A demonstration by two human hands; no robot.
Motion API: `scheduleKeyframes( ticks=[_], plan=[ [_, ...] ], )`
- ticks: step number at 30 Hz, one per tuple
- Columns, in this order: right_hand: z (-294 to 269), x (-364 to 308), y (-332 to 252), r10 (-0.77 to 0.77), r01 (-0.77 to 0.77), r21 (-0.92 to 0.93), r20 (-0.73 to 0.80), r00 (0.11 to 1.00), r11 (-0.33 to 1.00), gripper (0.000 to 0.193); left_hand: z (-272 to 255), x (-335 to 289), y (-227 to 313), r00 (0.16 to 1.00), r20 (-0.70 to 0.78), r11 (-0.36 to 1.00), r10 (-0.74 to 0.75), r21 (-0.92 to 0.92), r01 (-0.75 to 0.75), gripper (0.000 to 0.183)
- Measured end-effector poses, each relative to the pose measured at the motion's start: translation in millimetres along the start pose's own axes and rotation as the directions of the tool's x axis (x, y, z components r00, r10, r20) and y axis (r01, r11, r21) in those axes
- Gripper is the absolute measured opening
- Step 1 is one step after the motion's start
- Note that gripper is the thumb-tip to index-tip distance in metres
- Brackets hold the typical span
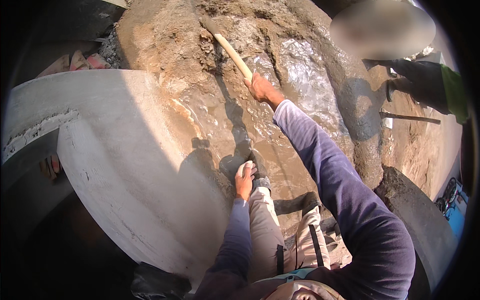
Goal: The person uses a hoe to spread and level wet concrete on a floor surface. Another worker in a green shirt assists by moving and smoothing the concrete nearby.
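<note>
Looking through the head camera, I am seeing a tool (233,56) with a pale wood handle, slanting over the wet brown mud (192,95). Its dark end is pointing up and to the left, away from the person, and I cannot tell how deep it is sitting. The right hand (261,89) is gripping the handle, with its fingers wrapping round the wood. The left hand (244,176) is hanging just beside the left leg (262,220). Its fingers are bending and lying close together, and I cannot tell whether they are touching the leg. On the left, a big gray slab (115,125) is curving around the mud, and some red bricks (79,61) are lying behind it. On the right, another person in green cloth (454,92) is standing near a long stick (412,118). A blue thing (456,215) is sitting farther down.
</note>
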State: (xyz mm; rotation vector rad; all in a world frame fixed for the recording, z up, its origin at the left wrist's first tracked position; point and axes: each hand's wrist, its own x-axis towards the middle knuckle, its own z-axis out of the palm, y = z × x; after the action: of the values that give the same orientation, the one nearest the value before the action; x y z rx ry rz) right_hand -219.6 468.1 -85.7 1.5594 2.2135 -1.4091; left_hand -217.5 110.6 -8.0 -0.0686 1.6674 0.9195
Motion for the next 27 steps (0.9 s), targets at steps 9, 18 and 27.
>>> scheduleKeyframes(
  ticks=[9,18,27],
  plan=[
    [33,-205,134,0.226,-0.226,-0.012,0.12,0.967,0.974,0.051,125,89,17,0.981,0.182,0.996,-0.069,-0.038,0.078,0.072],
    [52,-491,269,0.285,-0.281,-0.085,0.04,0.958,0.956,0.037,232,67,-176,0.896,0.124,0.821,-0.426,-0.363,0.441,0.025],
    [49,-686,314,0.395,-0.379,-0.244,0.016,0.919,0.893,0.039,258,-98,-289,0.664,0.354,0.527,-0.659,-0.412,0.743,0.031]
  ],
)
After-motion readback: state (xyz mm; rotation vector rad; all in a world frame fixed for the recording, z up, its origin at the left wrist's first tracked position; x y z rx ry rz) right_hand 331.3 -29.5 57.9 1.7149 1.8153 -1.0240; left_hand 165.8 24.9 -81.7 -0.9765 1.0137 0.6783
